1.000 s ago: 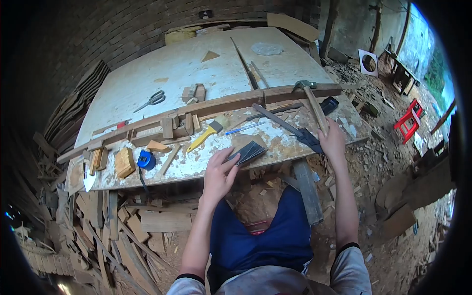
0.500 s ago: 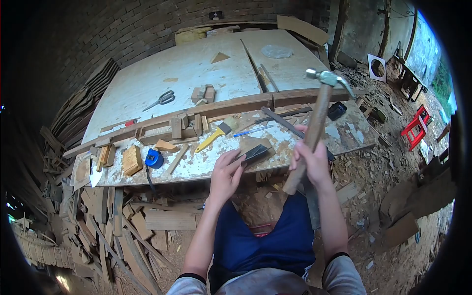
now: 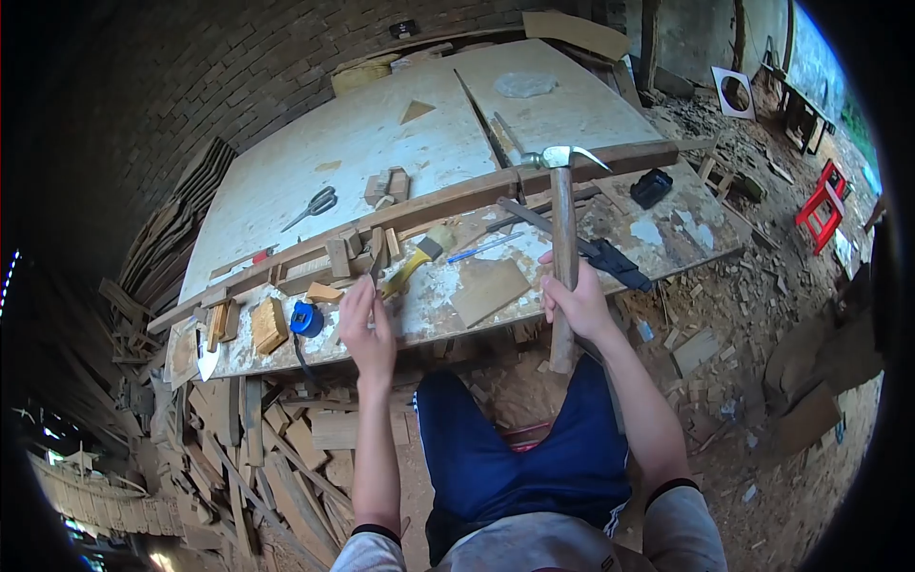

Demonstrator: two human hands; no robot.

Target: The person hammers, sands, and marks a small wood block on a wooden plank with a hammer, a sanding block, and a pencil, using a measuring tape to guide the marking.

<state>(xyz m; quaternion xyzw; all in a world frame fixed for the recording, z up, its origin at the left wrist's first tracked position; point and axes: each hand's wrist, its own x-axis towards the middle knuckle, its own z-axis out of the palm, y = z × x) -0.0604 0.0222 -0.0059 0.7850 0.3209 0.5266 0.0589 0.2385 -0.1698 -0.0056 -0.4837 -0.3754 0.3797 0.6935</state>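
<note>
Near the front edge of the worn bench (image 3: pixel 679 229), a hammer (image 3: pixel 563 219) is gripped by the closed right hand (image 3: pixel 578 303), with open room towards the half-curled left hand (image 3: pixel 368 329), whose hold cannot be told.

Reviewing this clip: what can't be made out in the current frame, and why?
Head view: anything inside the left grip, hidden by the grip itself.
Head view: part of the handle of the claw hammer, covered by the right grip.
Head view: markings on the blue tape measure, too small.
Head view: the rest of the left sleeve, cut off by the bottom edge.
</note>
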